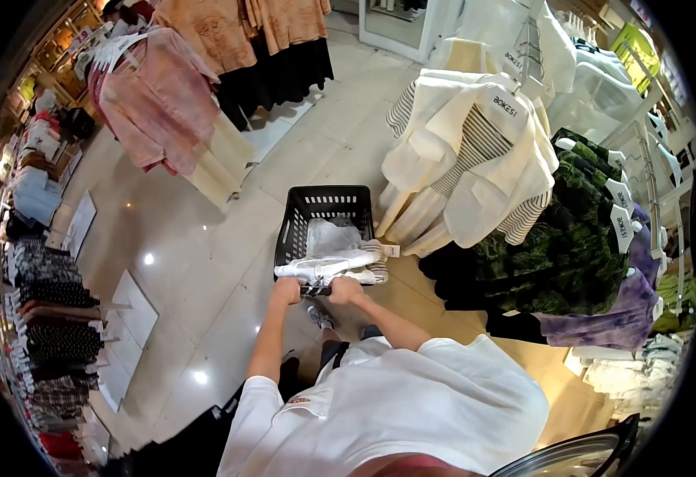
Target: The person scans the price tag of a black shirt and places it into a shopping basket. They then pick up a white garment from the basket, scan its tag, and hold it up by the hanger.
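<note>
In front of me is a black plastic shopping basket (286, 230) with slotted walls. Folded white clothes (328, 264) and something in clear plastic lie in it, and a striped piece with a white tag (392, 250) hangs over its right side. My left hand (287, 291) is closed around the left part of the dark handle bar (316, 292) at the near end. The right part of the same bar is gripped by my right hand (347, 290). Whether the basket rides on wheels cannot be seen.
White and striped garments (475, 151) hang close by the basket's right side, with dark green patterned clothes (554, 246) beyond. Pink tops (153, 103) hang ahead to the left. Low white platforms (129, 338) and clothing racks line the left. Pale tiled floor (221, 270) runs between.
</note>
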A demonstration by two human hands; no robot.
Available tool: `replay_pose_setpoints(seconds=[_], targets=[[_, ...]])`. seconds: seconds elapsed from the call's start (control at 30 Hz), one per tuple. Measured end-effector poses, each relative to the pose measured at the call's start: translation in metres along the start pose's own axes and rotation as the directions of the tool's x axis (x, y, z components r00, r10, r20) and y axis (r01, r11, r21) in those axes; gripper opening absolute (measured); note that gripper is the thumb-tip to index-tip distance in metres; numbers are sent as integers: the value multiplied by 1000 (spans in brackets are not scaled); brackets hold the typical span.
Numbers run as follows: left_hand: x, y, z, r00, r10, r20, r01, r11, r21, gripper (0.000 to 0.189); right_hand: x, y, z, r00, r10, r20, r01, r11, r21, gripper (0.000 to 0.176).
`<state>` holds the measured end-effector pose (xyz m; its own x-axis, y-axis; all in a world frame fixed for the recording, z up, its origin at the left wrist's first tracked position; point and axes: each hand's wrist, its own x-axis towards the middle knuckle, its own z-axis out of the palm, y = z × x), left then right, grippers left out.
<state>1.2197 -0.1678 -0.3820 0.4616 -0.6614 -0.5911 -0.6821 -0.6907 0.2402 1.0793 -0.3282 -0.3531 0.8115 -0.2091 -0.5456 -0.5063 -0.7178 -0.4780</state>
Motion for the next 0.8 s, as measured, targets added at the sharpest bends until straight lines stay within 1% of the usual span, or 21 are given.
replay_pose_setpoints(seconds=[0.07,0.1,0.17,0.2,0.23,0.3,0.33,0.37,0.43,0.5,0.53,0.57,0.63,0.73,0.77,0.8], targets=[[18,-9,-19,997,79,-19,-78,995,58,34,15,-6,-11,999,43,-3,-43,999,10,34],[27,-15,-29,995,97,-18,-96,993,67,34,22,-10,-16,997,72,-11,-72,997,10,35],[39,-21,-60,973,202,110,-209,976,62,40,34,-17,-26,993,118,-25,-117,991,62,39],[60,-35,-72,954,253,158,-256,967,-3,43,49,-24,-32,990,134,-47,-131,989,61,38],[69,-40,-77,950,269,159,-274,962,9,43,57,-26,-36,990,132,-55,-129,990,53,38],[93,-45,-86,948,235,214,-235,972,-29,43,71,-24,-44,985,152,-80,-146,986,76,38],[103,-46,-84,967,170,189,-176,984,17,38,76,-27,-47,980,178,-84,-171,982,81,38],[113,-50,-84,964,187,187,-193,981,18,38,80,-30,-51,975,204,-84,-197,977,84,38],[120,-52,-91,987,123,102,-126,992,17,37,91,-35,-60,971,218,-97,-210,974,84,38],[118,-48,-114,988,106,113,-109,994,23,38,101,-39,-65,964,219,-151,-205,974,100,39],[132,-43,-127,987,84,133,-89,996,29,39,113,-32,-74,967,227,-117,-212,969,128,39],[137,-46,-134,987,94,129,-100,994,35,39,122,-32,-76,964,233,-128,-217,967,131,39],[150,-47,-146,990,134,35,-136,989,59,34,137,-31,-83,958,257,-127,-241,961,134,39],[174,-54,-163,985,172,2,-172,984,44,34,158,-33,-94,941,282,-187,-254,954,158,37],[190,-50,-168,983,181,22,-181,982,48,34,168,-27,-104,938,298,-176,-269,948,171,37],[200,-52,-172,981,194,4,-194,980,47,33,175,-26,-109,938,300,-174,-271,947,175,37]])
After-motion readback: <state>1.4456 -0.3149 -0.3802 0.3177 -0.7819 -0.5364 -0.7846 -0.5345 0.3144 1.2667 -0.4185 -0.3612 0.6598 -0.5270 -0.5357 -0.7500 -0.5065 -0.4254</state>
